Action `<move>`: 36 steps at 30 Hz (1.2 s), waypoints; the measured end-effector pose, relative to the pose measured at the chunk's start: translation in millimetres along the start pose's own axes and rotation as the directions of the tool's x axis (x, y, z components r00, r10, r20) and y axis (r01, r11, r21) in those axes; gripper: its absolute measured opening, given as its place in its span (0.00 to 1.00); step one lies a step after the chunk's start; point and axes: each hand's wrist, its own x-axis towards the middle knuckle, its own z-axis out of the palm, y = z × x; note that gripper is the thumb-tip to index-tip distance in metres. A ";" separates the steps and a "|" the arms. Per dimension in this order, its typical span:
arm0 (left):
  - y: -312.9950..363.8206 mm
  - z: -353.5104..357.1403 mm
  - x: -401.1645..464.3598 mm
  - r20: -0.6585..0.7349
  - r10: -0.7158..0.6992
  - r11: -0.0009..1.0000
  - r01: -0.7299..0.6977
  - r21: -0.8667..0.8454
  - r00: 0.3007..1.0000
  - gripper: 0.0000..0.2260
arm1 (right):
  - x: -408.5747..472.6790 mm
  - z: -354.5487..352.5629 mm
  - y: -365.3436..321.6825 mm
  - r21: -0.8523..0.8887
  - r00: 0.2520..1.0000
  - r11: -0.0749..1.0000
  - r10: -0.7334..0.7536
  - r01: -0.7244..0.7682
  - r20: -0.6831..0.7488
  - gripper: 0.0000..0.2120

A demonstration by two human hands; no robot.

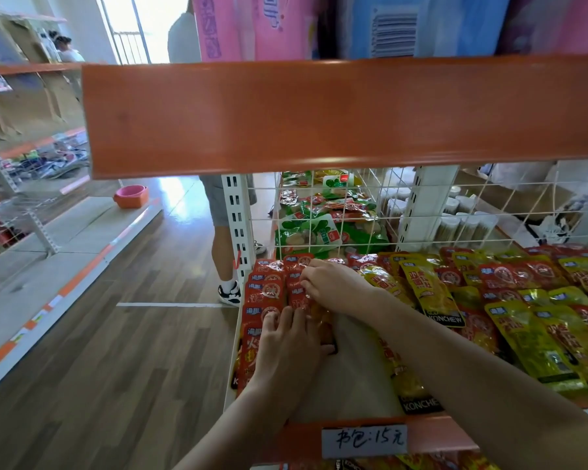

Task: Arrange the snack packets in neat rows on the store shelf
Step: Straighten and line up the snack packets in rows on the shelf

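On the shelf (353,378), both hands forward: left hand (287,344) flat on red packets (269,293), right hand (333,286) pinching one.

Single view only, head-worn wide-angle camera, so no shared overlap with second view. Looks forward and down from close behind both forearms. Left hand (287,344) and right hand (333,286) sit low centre, near lens. Orange wooden shelf edge (319,113) cuts across upper frame, very close, slightly blurred. Red and yellow foil snack packets (431,293) fill lower right. Brown wood-plank floor (133,317) falls away at left. Straight lines bow toward frame edges.
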 end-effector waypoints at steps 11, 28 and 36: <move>-1.3 0.6 0.4 -0.031 -0.072 0.996 0.071 -0.060 0.997 0.21 | -1.8 3.8 0.2 0.038 1.000 0.999 0.005 -0.005 0.010 0.15; -6.5 -17.4 -2.7 0.011 -0.124 0.951 0.122 -0.285 0.992 0.04 | -44.7 -23.4 -1.1 0.241 0.944 0.968 0.141 -0.069 -0.297 0.11; -15.1 -31.3 9.1 0.037 -0.068 0.918 0.077 -0.390 0.997 0.10 | -131.2 -27.8 16.7 0.351 0.897 0.918 0.301 -0.181 -0.323 0.10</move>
